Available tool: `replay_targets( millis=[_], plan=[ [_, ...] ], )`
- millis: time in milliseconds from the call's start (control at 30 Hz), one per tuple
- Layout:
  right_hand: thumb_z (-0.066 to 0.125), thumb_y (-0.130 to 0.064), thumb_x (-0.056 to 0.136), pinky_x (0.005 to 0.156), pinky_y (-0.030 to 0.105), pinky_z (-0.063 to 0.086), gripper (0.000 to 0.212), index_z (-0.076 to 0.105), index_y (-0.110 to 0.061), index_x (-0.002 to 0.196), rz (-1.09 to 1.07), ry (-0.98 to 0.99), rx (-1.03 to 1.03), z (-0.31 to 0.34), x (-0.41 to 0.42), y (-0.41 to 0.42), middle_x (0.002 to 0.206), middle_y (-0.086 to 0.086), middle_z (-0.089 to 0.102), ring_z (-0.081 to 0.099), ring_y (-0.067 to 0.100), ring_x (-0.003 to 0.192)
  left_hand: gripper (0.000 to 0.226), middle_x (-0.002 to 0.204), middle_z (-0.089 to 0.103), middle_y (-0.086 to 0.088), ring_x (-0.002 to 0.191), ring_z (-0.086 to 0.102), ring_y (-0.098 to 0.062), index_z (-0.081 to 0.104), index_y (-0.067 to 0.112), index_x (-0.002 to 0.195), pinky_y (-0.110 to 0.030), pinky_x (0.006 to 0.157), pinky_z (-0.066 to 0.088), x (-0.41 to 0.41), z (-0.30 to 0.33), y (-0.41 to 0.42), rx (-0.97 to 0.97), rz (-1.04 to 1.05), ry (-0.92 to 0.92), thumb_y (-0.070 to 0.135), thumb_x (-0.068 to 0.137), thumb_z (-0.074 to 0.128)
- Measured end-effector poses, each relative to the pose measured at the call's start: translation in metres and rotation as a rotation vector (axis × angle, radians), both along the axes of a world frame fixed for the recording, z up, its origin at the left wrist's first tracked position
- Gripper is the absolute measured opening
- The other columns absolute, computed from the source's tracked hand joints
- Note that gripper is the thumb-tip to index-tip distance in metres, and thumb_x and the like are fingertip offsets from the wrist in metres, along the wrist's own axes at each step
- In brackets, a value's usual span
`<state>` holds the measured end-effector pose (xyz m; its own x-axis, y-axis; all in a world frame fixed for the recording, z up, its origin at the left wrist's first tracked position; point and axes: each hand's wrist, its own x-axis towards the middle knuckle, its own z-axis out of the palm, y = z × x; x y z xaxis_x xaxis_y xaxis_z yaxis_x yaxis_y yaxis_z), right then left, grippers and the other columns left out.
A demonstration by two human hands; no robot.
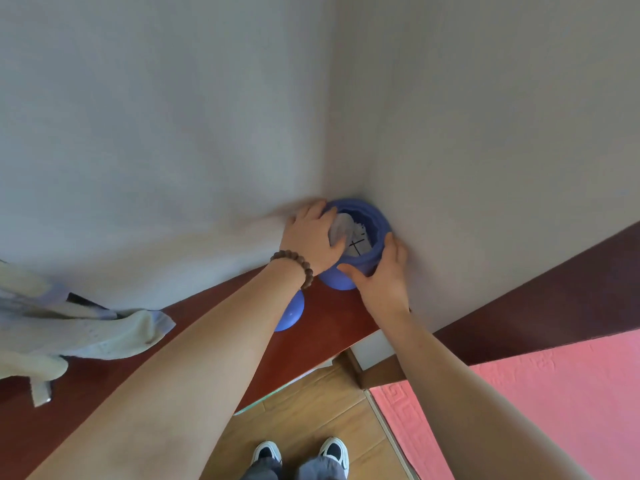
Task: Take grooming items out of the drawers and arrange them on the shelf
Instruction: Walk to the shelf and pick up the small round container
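Shelf corner (332, 317): round blue open-topped jar (360, 244)

Blue round jar (360, 237) stands in wall corner on red-brown shelf (332, 320), mouth open, white item with black marks (356, 244) inside. Left hand (311, 237), bead bracelet (294, 266) on wrist, lies over jar's left rim, fingers reaching into mouth. Right hand (381, 275) cups jar's right side, thumb on its front. Blue lid (291, 315) on shelf, partly hidden behind left forearm. Pale cloth (72, 337) heaped at shelf's left. Below: wood floor (311, 403), pink mat (540, 403), two shoes (301, 452).
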<state>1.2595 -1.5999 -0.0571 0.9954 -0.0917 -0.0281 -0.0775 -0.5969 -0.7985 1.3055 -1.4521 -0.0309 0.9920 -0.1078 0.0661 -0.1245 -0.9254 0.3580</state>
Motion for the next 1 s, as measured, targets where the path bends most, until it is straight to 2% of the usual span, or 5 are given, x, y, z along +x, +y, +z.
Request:
replay_targets(
  millis=[167, 400, 600, 767, 1000],
  plan=[
    [0.074, -0.046, 0.076, 0.099, 0.017, 0.029, 0.101, 0.016, -0.009, 0.150, -0.008, -0.033, -0.017, -0.003, 0.001, 0.000, 0.153, 0.003, 0.022, 0.031, 0.016, 0.137, 0.062, 0.155, 0.025, -0.004, 0.140, 0.024, -0.026, 0.038, 0.019, 0.144, -0.043, 0.108, 0.027, -0.001, -0.013, -0.005, 0.164, 0.002, -0.008, 0.049, 0.090, 0.044],
    [0.074, -0.037, 0.079, 0.100, 0.017, 0.033, 0.096, 0.014, -0.011, 0.151, -0.021, -0.027, 0.022, -0.004, 0.000, 0.000, 0.155, 0.001, 0.018, 0.033, 0.014, 0.137, 0.039, 0.151, 0.036, -0.006, 0.139, 0.026, -0.030, 0.061, 0.028, 0.125, -0.044, 0.109, 0.023, -0.006, -0.011, -0.017, 0.013, -0.052, -0.082, 0.037, 0.088, 0.055],
    [0.073, -0.041, 0.078, 0.100, 0.026, 0.043, 0.100, 0.011, -0.015, 0.152, -0.013, -0.007, 0.004, -0.003, 0.000, -0.001, 0.156, -0.002, 0.014, 0.035, 0.016, 0.136, 0.027, 0.119, 0.064, 0.005, 0.129, 0.036, -0.019, 0.066, 0.030, 0.112, -0.042, 0.105, 0.022, 0.006, 0.000, -0.032, 0.023, -0.012, -0.006, 0.035, 0.087, 0.057],
    [0.072, -0.044, 0.078, 0.104, 0.027, 0.040, 0.102, 0.009, -0.015, 0.152, -0.008, 0.006, -0.006, -0.001, -0.001, -0.001, 0.158, -0.003, 0.009, 0.029, 0.015, 0.140, 0.024, 0.101, 0.068, 0.003, 0.120, 0.040, -0.018, 0.066, 0.024, 0.109, -0.039, 0.097, 0.020, 0.016, 0.000, -0.039, 0.014, 0.080, -0.014, 0.025, 0.086, 0.058],
    [0.070, -0.048, 0.079, 0.099, 0.017, 0.031, 0.101, 0.010, -0.013, 0.152, -0.004, 0.001, -0.032, 0.002, -0.002, -0.002, 0.158, -0.003, 0.010, 0.026, 0.012, 0.140, 0.032, 0.108, 0.070, -0.001, 0.106, 0.061, -0.023, 0.067, 0.021, 0.113, -0.039, 0.095, 0.043, 0.012, 0.004, -0.026, -0.358, 0.153, -0.117, 0.014, 0.082, 0.063]
  ],
)
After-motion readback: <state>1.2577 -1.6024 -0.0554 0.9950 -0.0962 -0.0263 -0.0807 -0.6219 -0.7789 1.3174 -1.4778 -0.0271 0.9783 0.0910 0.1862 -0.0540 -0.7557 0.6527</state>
